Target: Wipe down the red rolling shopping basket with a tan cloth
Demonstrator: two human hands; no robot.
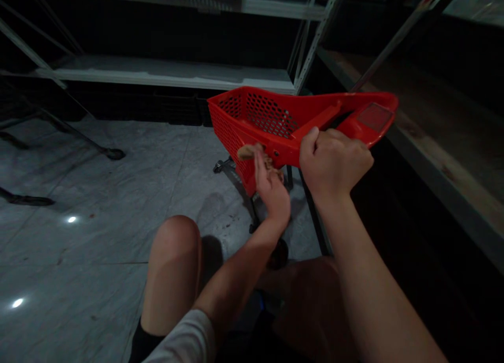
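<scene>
A red plastic shopping cart [232,137] with perforated walls stands on casters in front of me, its handle end towards the right. My right hand [334,158] is closed over the cart's near rim, close to the handle. Against the outside of the near wall, my left hand [272,187] presses a tan cloth [247,152], which is bunched and partly hidden by the fingers. Part of the cart's lower frame is behind my left hand and forearm.
A white metal shelf [177,78] runs behind the cart. On the right is a long dark ledge [444,153]. Black legs with feet [114,153] stand on the grey tiled floor [118,216] at left. My bent knee [177,247] is close below the cart.
</scene>
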